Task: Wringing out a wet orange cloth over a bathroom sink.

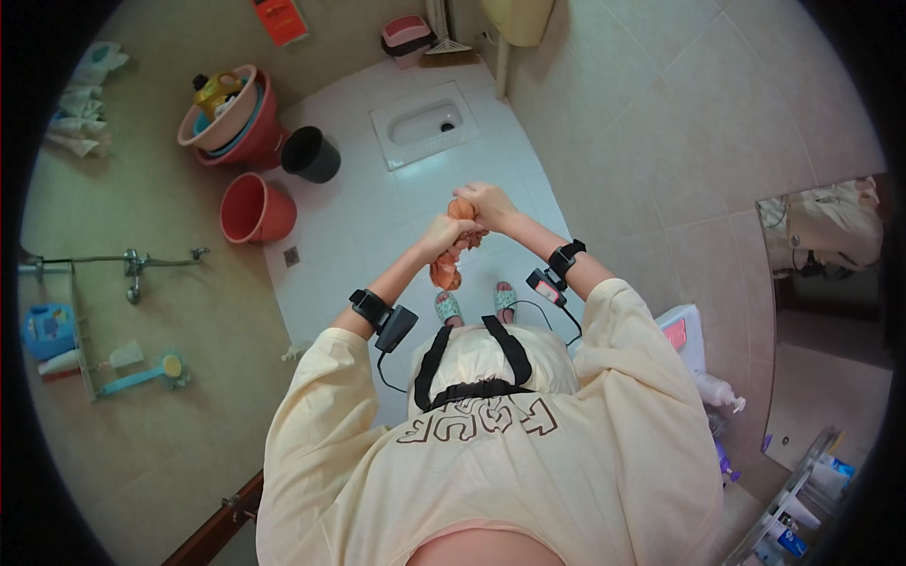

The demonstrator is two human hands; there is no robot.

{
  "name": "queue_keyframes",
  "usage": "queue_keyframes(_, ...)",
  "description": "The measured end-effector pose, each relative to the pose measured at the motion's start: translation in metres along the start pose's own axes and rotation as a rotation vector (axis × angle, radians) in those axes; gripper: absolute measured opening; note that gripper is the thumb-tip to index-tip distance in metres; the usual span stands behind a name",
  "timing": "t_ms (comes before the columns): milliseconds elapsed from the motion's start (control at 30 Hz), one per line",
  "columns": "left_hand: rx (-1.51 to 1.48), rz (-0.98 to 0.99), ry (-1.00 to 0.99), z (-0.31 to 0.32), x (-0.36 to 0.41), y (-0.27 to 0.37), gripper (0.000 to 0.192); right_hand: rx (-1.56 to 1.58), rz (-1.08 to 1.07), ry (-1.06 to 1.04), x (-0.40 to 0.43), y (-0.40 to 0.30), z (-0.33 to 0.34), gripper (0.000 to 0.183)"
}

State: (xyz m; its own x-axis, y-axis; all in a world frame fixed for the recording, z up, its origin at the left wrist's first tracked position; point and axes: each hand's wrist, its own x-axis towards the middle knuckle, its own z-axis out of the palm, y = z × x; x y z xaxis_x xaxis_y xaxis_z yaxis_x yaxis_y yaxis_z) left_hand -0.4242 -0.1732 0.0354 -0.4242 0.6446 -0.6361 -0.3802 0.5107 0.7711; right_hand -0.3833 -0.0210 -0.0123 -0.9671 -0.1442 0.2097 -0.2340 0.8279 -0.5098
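Both hands grip a bunched orange cloth (445,272) held out in front of me above the tiled floor. My left hand (444,236) is closed around its middle, and a crumpled end hangs below that hand. Just beyond and to the right, my right hand (490,205) grasps the upper part, where a rounded bulge of cloth shows between the two hands. The fabric looks squeezed and twisted. The fingers of both hands are partly hidden by the cloth and by each other.
A red bucket (249,210), a black bucket (311,156) and stacked basins (248,134) stand at the left wall. Ahead are a squat toilet (425,126), a broom (449,56) and a pink bin (407,35). A mirror (824,311) and pump bottle (718,390) are right.
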Motion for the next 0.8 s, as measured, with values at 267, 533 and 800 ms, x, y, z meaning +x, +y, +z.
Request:
queue_keyframes(267, -1.354, -0.337, -0.488, 0.002, 0.020, 0.012, 0.025, 0.174, 0.345, 0.419, -0.009, -0.026, 0.015, 0.061)
queue_keyframes(533, -2.080, -0.065, -1.022, 0.036, 0.035, 0.023, 0.026, 0.297, 0.391, 0.869, -0.005, -0.068, 0.036, 0.049)
queue_keyframes(800, -1.782, -0.053, -0.884, 0.026, -0.022, 0.070, 0.026, -0.060, -0.001, 1.017, 0.026, -0.060, -0.029, 0.039)
